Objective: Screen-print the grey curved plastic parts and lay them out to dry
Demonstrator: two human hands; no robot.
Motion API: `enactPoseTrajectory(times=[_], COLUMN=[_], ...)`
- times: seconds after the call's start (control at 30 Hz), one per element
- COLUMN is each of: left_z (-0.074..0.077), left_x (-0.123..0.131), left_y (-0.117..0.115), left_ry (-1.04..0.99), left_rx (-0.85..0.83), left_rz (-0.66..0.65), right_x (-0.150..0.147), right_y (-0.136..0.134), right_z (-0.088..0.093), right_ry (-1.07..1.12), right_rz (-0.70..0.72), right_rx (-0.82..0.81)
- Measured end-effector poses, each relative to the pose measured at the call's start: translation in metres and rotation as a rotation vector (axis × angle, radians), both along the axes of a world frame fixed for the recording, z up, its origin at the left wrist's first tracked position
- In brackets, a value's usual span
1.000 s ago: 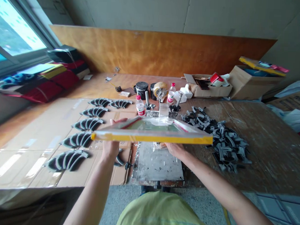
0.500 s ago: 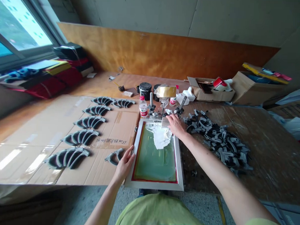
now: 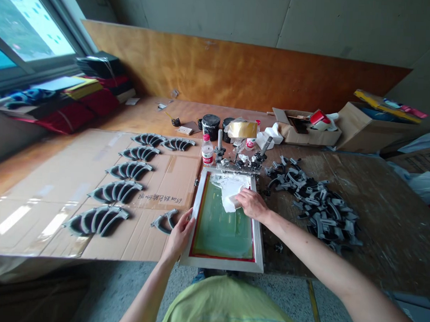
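Observation:
A silk-screen printing frame [image 3: 259, 248] with green mesh lies in front of me, its far end at a clamp fixture [image 3: 240, 165]. White ink [image 3: 228, 186] covers the upper part of the mesh. My right hand [image 3: 251, 203] is closed on a small pale scraper [image 3: 236, 200], its edge at the lower part of the ink. My left hand [image 3: 182, 230] grips the frame's left rail, thumb along its top. Just left of that hand lie a couple of curved grey plastic parts [image 3: 165, 220].
Rows of curved grey parts [image 3: 97, 219] lie on flattened cardboard [image 3: 50, 173] at left. A heap of dark parts [image 3: 320, 203] lies at right. Behind the frame stand a red-capped bottle [image 3: 207, 151], black tubs [image 3: 211, 126] and a tape roll [image 3: 242, 130]. Cardboard boxes [image 3: 308, 135] stand back right.
My right hand has drawn the scraper toward me, from the frame's far end to the lower part of the white ink. My left hand stays on the rail.

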State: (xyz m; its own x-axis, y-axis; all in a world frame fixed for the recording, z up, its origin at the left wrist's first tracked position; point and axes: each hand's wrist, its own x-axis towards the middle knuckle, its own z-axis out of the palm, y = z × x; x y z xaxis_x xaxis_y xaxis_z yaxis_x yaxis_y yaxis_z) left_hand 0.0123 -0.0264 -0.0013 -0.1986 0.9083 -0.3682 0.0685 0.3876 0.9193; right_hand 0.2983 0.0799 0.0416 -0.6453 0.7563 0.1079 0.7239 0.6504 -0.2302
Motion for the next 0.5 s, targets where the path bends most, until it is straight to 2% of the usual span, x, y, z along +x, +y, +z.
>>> enactPoseTrajectory(times=[0.13, 0.23, 0.37, 0.43, 0.5], left_z=[-0.002, 0.000, 0.006, 0.008, 0.008], left_x=[-0.001, 0.000, 0.000, 0.000, 0.000], left_y=[0.001, 0.001, 0.001, 0.001, 0.000], left_ry=[-0.011, -0.030, -0.044, -0.049, -0.056], left_rx=[0.008, 0.010, -0.007, -0.013, -0.011], left_rz=[-0.040, -0.026, 0.012, 0.019, 0.015], right_x=[0.013, 0.007, -0.003, -0.001, 0.005], right_y=[-0.005, 0.006, -0.003, -0.016, -0.023], right_z=[0.015, 0.024, 0.008, -0.004, -0.008], right_ry=[-0.018, -0.039, -0.007, 0.022, 0.052], right_rz=[0.120, 0.077, -0.061, -0.014, 0.038], right_rx=[-0.019, -0.039, 0.073, 0.102, 0.092])
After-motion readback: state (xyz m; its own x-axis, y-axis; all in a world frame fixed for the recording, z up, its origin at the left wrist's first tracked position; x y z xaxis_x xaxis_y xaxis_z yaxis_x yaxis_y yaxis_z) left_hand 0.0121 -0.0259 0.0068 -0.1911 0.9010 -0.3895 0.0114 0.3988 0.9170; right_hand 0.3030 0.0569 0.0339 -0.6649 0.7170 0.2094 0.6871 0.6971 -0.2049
